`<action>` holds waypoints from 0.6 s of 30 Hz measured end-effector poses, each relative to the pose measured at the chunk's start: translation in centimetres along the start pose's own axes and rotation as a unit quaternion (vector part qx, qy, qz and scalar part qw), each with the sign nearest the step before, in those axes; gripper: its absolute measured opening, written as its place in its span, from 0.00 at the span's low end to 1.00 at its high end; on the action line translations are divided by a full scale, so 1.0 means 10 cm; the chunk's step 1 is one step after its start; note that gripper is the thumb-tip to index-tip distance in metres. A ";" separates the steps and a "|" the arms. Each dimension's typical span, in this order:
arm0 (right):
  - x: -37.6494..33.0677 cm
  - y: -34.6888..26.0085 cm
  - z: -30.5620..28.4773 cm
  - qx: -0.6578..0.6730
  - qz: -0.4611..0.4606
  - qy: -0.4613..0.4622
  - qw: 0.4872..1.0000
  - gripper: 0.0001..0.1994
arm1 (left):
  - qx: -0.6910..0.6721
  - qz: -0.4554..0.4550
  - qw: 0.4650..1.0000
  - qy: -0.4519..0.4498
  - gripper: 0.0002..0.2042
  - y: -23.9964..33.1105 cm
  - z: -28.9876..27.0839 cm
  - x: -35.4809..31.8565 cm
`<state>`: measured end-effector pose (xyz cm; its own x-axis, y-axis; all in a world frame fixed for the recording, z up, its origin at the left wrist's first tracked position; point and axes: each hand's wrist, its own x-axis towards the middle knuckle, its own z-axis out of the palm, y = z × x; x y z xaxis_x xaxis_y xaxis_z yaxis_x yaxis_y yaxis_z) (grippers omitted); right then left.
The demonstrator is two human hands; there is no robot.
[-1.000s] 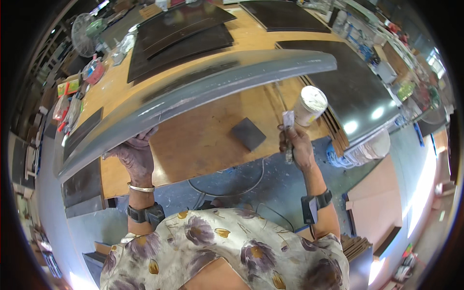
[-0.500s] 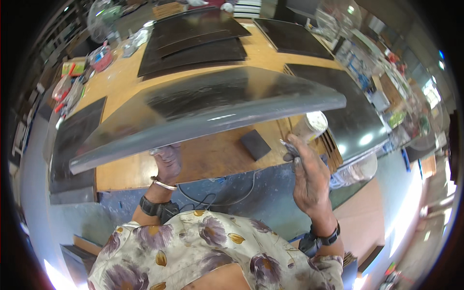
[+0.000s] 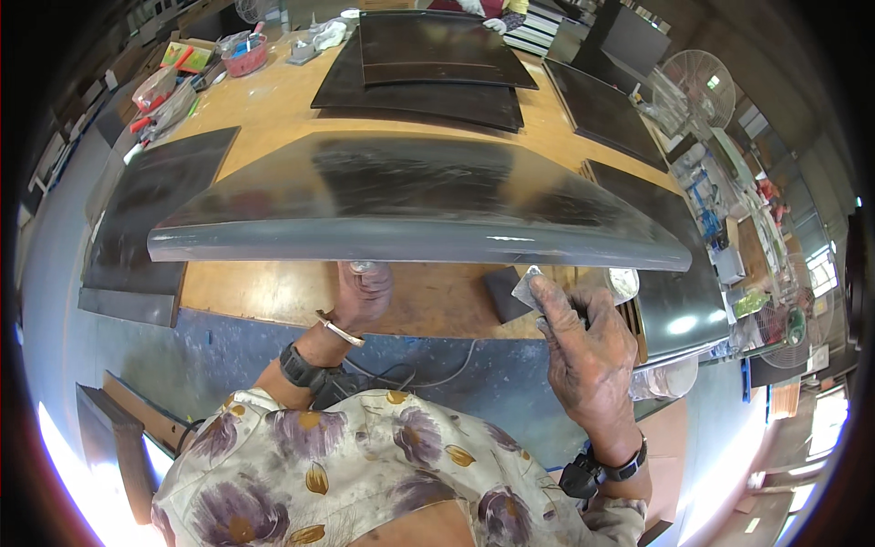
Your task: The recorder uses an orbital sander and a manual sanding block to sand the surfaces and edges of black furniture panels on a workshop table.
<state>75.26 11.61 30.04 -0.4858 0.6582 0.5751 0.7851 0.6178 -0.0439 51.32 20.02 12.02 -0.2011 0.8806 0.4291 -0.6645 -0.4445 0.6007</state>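
Note:
A large dark board (image 3: 428,196) with a grey rounded near edge is tilted up in front of me. My left hand (image 3: 365,290) is closed at the underside of that edge and holds it; the fingertips are hidden by the board. Between the thumb and fingers of my right hand (image 3: 592,351) is a small flat scraper (image 3: 527,286), its pale blade just below the edge. A dark block (image 3: 501,294) lies on the wooden table (image 3: 428,305) beside the scraper. Behind my right fingers stands a tub of white paste (image 3: 623,284), partly covered.
More dark boards lie on the table: a stack (image 3: 437,55) at the far side, one (image 3: 150,223) at left, others at right. A red basket (image 3: 246,56) and bagged tools stand far left. Across the table, a person's gloved hand (image 3: 495,25) touches the stack. Fans stand at right.
The board's right end has come down, so its near edge is almost level. My right hand has moved up to the edge with the scraper, its fingers now bent. My view has shifted.

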 end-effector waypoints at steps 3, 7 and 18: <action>0.05 0.00 0.02 -0.015 -0.013 -0.004 1.000 0.31 | 0.008 -0.052 0.998 0.020 0.14 0.05 -0.03 0.00; 0.10 0.02 0.09 -0.009 -0.025 0.002 1.000 0.32 | 0.025 -0.113 0.992 0.053 0.15 0.08 -0.02 0.00; 0.10 0.03 -0.01 -0.099 -0.022 -0.002 0.995 0.30 | -0.081 -0.050 0.995 -0.017 0.16 0.07 0.12 0.00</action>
<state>75.02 12.43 30.71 -0.5225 0.6345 0.5695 0.8233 0.5492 0.1435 51.74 19.51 13.24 -0.1060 0.9119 0.3965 -0.7883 -0.3201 0.5254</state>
